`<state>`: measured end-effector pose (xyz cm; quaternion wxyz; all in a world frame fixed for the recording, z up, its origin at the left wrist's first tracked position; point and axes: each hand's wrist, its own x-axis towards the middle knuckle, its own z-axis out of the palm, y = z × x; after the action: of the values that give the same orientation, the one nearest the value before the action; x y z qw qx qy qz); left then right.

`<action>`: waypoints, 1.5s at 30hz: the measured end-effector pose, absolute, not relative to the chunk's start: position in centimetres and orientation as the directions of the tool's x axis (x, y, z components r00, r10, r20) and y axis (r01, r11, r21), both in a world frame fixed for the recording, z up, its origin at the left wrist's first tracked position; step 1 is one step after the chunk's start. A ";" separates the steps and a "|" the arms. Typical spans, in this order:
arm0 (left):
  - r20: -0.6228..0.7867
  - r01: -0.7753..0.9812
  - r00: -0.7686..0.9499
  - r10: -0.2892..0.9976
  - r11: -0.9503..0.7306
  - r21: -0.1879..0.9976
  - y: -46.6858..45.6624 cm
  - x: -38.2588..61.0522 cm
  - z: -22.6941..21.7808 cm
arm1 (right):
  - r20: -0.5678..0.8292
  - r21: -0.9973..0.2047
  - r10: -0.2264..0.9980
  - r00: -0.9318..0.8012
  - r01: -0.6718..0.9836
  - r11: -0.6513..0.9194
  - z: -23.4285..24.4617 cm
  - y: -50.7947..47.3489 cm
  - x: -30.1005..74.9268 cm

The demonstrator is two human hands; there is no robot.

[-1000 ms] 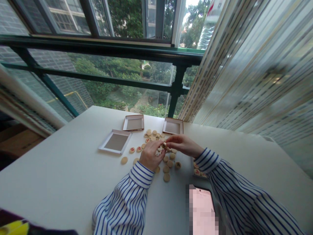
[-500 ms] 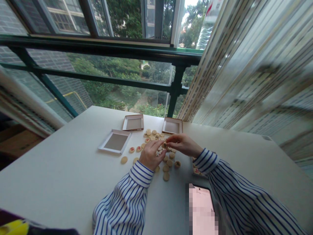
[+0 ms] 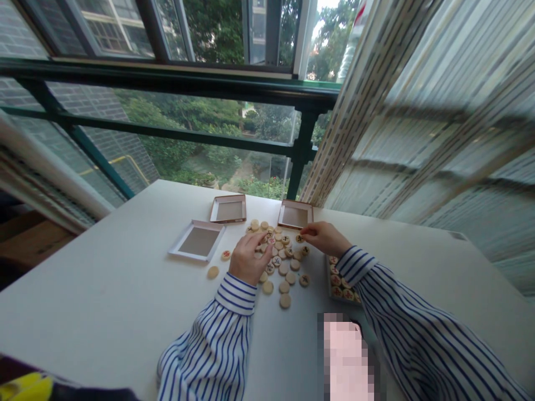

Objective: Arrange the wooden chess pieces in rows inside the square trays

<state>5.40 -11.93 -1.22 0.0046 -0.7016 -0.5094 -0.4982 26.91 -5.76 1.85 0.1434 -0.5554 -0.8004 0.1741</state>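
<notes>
Round wooden Chinese chess pieces (image 3: 283,269) lie scattered in a loose heap on the white table, some face up with dark or red characters, others blank side up. Over the left part of the heap hovers my left hand (image 3: 251,259), thumb and fingers apart with nothing visible between them. My right hand (image 3: 325,239) is at the heap's right edge, its fingertips pinched on a Chinese chess piece (image 3: 300,238) with a dark character. Partly under my right sleeve, a box of red-marked pieces (image 3: 336,279) stands at the right. My left hand hides some pieces.
A white box lid (image 3: 173,252) lies left of the heap. Two shallow brown-edged box parts (image 3: 212,211) (image 3: 311,213) lie behind it. A phone (image 3: 349,356), its screen blurred out, is near the front. Beyond the table are a green railing (image 3: 188,138) and curtains (image 3: 418,139).
My right hand has moved right, away from my left hand, with a piece at its fingertips. My left hand has shifted slightly left and its fingers have parted. More of the box of pieces shows.
</notes>
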 end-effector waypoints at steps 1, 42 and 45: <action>0.703 0.722 -0.023 0.710 -0.475 0.503 -11.9 5.4 -1.2 | 0.025 -0.414 0.940 -0.340 0.852 0.320 1.7 -5.8 27.0; 0.556 0.759 -0.066 0.828 -0.320 0.567 -11.5 4.6 -1.7 | -0.067 -0.063 0.958 -0.278 0.960 0.274 1.0 -7.0 25.0; 0.554 0.770 -0.060 0.831 -0.315 0.555 -11.4 4.6 -1.8 | -0.047 -0.054 0.956 -0.291 0.956 0.288 1.3 -7.1 24.9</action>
<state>4.59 -11.40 -1.82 -0.0350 -0.6847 -0.5844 -0.4342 24.92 -7.12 1.27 -0.0027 -0.5954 -0.8026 0.0359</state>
